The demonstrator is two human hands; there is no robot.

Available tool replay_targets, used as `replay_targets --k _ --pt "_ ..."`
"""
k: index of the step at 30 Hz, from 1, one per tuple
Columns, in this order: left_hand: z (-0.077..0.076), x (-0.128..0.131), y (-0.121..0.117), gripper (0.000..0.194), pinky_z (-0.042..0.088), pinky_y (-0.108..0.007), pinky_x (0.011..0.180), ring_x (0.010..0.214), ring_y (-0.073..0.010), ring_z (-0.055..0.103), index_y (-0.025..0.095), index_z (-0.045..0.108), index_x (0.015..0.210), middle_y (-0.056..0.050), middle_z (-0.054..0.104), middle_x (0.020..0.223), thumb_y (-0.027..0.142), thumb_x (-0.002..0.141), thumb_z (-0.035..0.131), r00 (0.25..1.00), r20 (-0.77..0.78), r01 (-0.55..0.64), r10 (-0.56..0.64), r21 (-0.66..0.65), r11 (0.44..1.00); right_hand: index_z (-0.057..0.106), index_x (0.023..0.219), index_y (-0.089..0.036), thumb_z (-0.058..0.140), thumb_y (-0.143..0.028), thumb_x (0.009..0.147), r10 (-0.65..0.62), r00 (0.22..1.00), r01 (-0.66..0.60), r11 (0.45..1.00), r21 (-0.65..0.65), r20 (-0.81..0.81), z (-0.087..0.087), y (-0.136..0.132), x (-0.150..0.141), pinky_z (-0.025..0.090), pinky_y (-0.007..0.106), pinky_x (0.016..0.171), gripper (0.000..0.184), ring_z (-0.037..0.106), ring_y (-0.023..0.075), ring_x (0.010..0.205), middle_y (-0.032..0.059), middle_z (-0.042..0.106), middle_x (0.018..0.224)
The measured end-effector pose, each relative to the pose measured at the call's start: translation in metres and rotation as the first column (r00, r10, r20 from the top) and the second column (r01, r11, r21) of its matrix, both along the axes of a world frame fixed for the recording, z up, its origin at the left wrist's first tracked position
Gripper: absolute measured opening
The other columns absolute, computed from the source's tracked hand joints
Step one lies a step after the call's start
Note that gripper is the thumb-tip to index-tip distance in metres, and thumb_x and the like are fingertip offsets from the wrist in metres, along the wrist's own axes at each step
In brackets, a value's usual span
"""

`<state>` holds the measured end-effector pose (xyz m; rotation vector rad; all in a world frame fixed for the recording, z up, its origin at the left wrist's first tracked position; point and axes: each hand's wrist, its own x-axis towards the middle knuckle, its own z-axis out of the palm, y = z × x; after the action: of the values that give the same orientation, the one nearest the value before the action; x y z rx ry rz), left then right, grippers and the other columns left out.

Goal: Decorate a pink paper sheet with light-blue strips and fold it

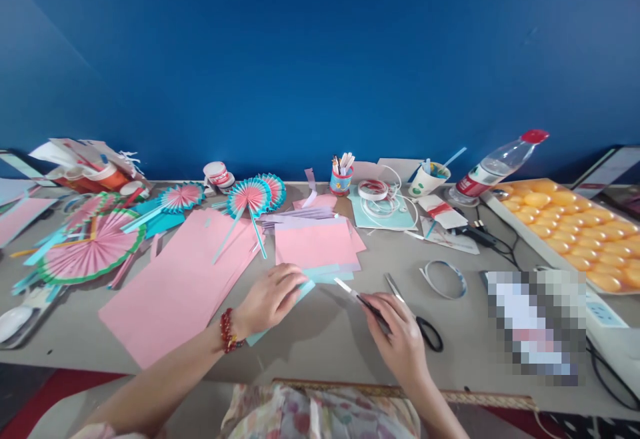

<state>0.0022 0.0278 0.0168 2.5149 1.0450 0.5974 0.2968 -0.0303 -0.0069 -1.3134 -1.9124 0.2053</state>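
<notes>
My left hand [270, 299], with a red bead bracelet at the wrist, is closed on a light blue paper strip [305, 289] that lies on the grey table [320, 339]. My right hand [397, 339] grips a thin utility knife [357, 295], its blade pointing left toward the strip. Black-handled scissors [417, 315] lie right beside my right hand. A stack of pink and lilac paper sheets [315, 242] sits just behind both hands.
Large pink sheets [175, 285] and several pink-and-teal paper fans [90, 252] cover the left. Tape rolls [373, 189], a pen cup [341, 179], a paper cup [427, 179] and a plastic bottle [493, 169] line the back. A tray of orange balls [575, 225] stands right.
</notes>
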Motion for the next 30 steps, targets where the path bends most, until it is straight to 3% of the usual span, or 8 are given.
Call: replay_targets --k 2,4,7,10,17,21,30 --pt "-0.004 -0.001 -0.011 0.03 0.051 -0.042 0.094 0.107 -0.0252 0.06 0.019 0.054 0.121 -0.01 0.063 0.114 0.031 0.094 0.06 0.992 -0.021 -0.126 0.126 0.0 0.992 0.065 0.108 -0.024 0.054 -0.019 0.094 0.005 0.999 -0.005 1.0 -0.006 0.035 -0.001 0.002 0.0 0.054 0.037 0.077 0.018 0.065 0.0217 0.087 0.0063 0.069 0.096" --pt "-0.006 -0.003 -0.018 0.031 0.051 -0.042 0.091 0.104 -0.0259 0.06 0.02 0.053 0.118 -0.008 0.064 0.111 0.034 0.092 0.064 0.986 -0.074 -0.153 0.152 -0.009 0.988 0.066 0.108 -0.024 0.053 -0.021 0.095 0.014 0.997 -0.014 1.0 -0.008 0.071 -0.001 0.007 -0.002 0.054 0.037 0.078 0.019 0.065 0.0221 0.087 0.0063 0.069 0.095" --pt "-0.007 -0.005 -0.021 0.025 0.049 -0.04 0.091 0.1 -0.0236 0.06 0.022 0.054 0.122 -0.006 0.066 0.107 0.022 0.097 0.054 0.984 -0.158 -0.089 0.082 -0.035 0.995 0.067 0.107 -0.024 0.051 -0.022 0.095 0.043 0.993 -0.042 0.999 -0.015 0.111 0.0 0.016 -0.006 0.054 0.037 0.078 0.02 0.065 0.0222 0.086 0.0064 0.069 0.095" --pt "-0.005 -0.006 -0.017 0.032 0.047 -0.039 0.091 0.099 -0.0227 0.059 0.022 0.055 0.128 -0.006 0.066 0.105 0.015 0.099 0.046 0.971 -0.238 0.005 -0.008 -0.013 1.0 0.067 0.109 -0.024 0.05 -0.02 0.096 0.084 0.986 -0.081 0.996 -0.025 0.147 -0.001 0.023 -0.011 0.053 0.037 0.079 0.022 0.065 0.022 0.087 0.0063 0.07 0.096" --pt "-0.008 -0.01 -0.003 0.042 0.043 -0.039 0.099 0.102 -0.0219 0.056 0.022 0.055 0.132 -0.007 0.064 0.108 0.006 0.095 0.044 0.95 -0.284 0.153 -0.129 0.063 0.986 0.066 0.107 -0.022 0.049 -0.02 0.098 0.154 0.97 -0.138 0.986 -0.09 0.19 -0.005 0.024 -0.014 0.053 0.036 0.076 0.019 0.064 0.0222 0.087 0.0068 0.068 0.096" --pt "-0.014 -0.012 0.0 0.039 0.043 -0.038 0.098 0.101 -0.0207 0.055 0.022 0.057 0.129 -0.007 0.062 0.107 0.006 0.097 0.042 0.954 -0.271 0.154 -0.124 0.092 0.984 0.065 0.107 -0.021 0.049 -0.019 0.098 0.169 0.969 -0.155 0.984 -0.091 0.179 -0.007 0.02 -0.014 0.053 0.037 0.077 0.019 0.063 0.0216 0.086 0.0067 0.067 0.096" --pt "-0.027 -0.012 -0.013 0.025 0.047 -0.038 0.095 0.107 -0.021 0.056 0.024 0.063 0.119 -0.006 0.063 0.114 0.021 0.104 0.043 0.974 -0.225 0.039 -0.014 0.109 0.993 0.067 0.109 -0.022 0.046 -0.016 0.097 0.233 0.947 -0.209 0.97 -0.123 0.222 -0.005 0.016 -0.012 0.054 0.035 0.075 0.025 0.062 0.0205 0.084 0.0067 0.066 0.095"
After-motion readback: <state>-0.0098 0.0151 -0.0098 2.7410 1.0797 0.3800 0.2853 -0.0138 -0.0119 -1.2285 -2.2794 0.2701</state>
